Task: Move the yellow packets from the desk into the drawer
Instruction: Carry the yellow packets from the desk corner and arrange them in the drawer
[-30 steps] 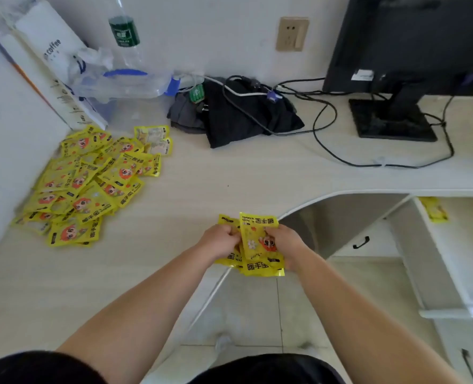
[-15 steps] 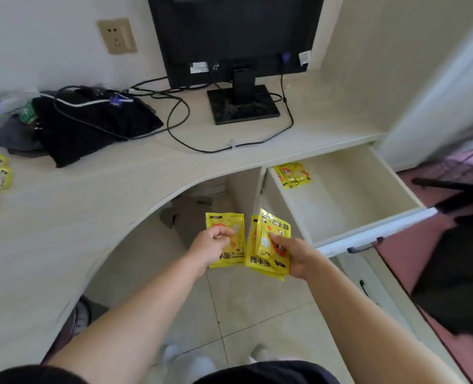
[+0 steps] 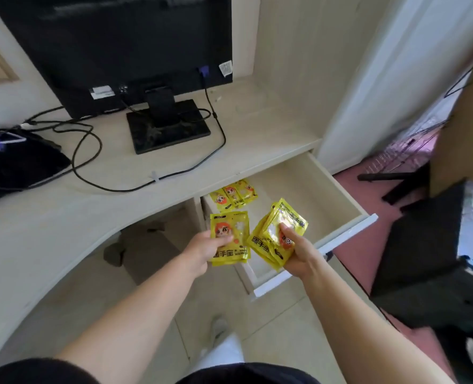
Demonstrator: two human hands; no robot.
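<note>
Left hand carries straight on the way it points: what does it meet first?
Likely nothing: the left hand with its packet heads over the drawer's bare floor, between the packets lying at its back and the stack in the right hand. Depth unclear.

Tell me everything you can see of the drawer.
The drawer is pulled wide open from under the desk, at its right end. It is a shallow box of pale wood-look board with a white front panel. Three yellow packets lie overlapping in its back left corner. The left hand holds a single packet and the right hand a stack of packets over its front left part; contact cannot be told.
</note>
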